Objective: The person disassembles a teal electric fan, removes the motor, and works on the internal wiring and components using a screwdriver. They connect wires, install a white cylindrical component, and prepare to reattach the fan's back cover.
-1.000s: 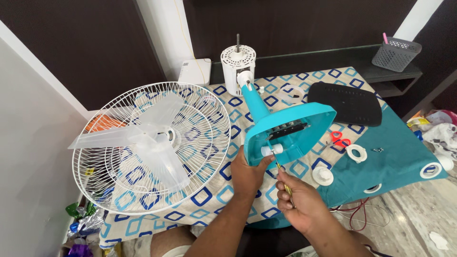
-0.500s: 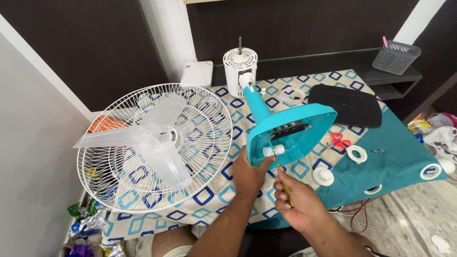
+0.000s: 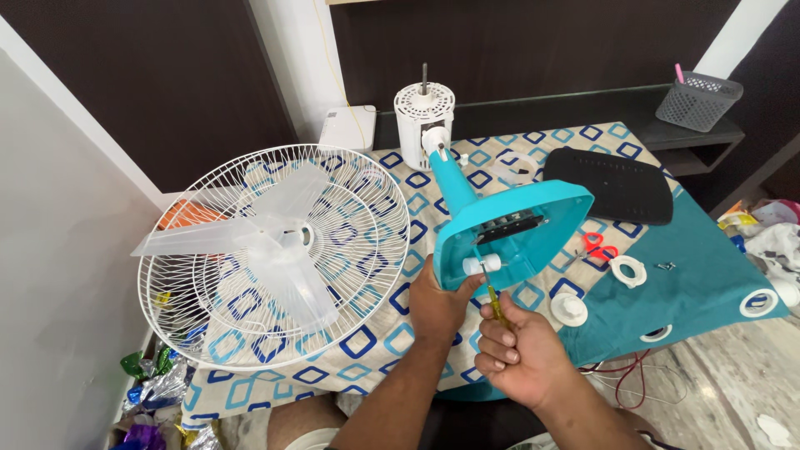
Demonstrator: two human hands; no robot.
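Centre: your left hand (image 3: 437,304) is gripping the near edge of the fan base (image 3: 517,233), which is sitting tilted on the table (image 3: 367,350).
Near: your right hand (image 3: 521,354) is holding the screwdriver (image 3: 493,302) just under the base.
Left: the fan guard (image 3: 275,250) is lying with the blades (image 3: 267,237) in it.
Behind: the motor (image 3: 425,121) is standing upright.
Right: the flat cover (image 3: 621,183) is lying beyond the scissors (image 3: 596,244).

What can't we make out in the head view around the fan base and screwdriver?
- Screwdriver tip: head view, too small against the teal fan base; no screw discernible.
- Screwdriver handle: wrapped inside the right hand.
- Left hand fingertips: hidden behind the base's lower edge.
- Parts inside the base's dark slot: too small.
- Small metal bits by the white ring: too small to identify.
- Grey basket contents: hidden by its wall.
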